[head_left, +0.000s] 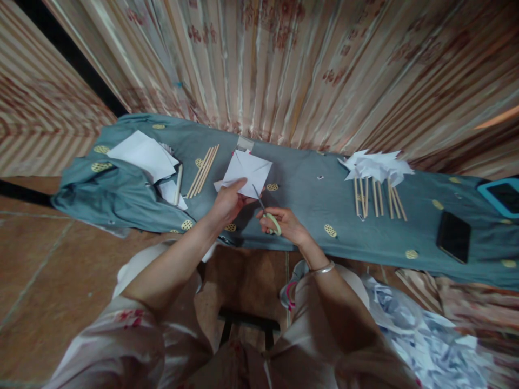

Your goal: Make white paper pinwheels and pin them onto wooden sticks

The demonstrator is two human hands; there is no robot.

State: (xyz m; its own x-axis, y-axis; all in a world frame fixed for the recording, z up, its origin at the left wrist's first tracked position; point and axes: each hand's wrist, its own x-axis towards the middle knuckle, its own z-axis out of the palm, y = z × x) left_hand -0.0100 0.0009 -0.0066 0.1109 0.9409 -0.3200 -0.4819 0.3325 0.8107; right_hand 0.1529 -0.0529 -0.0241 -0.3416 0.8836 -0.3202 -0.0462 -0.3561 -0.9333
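Observation:
My left hand [227,201] is closed on the lower edge of a white square of folded paper [248,169], holding it up over the blue-grey cloth [308,189]. My right hand [284,222] grips green-handled scissors [268,214]. Their blades point up and left and meet the paper's lower edge. A silver bangle circles my right wrist.
Loose wooden sticks [204,170] and a stack of white paper [142,155] lie at the left. White paper pinwheels on sticks [377,178] lie at the right, near a black phone [454,236] and a blue-cased device [501,196]. Paper scraps [425,335] pile by my right knee.

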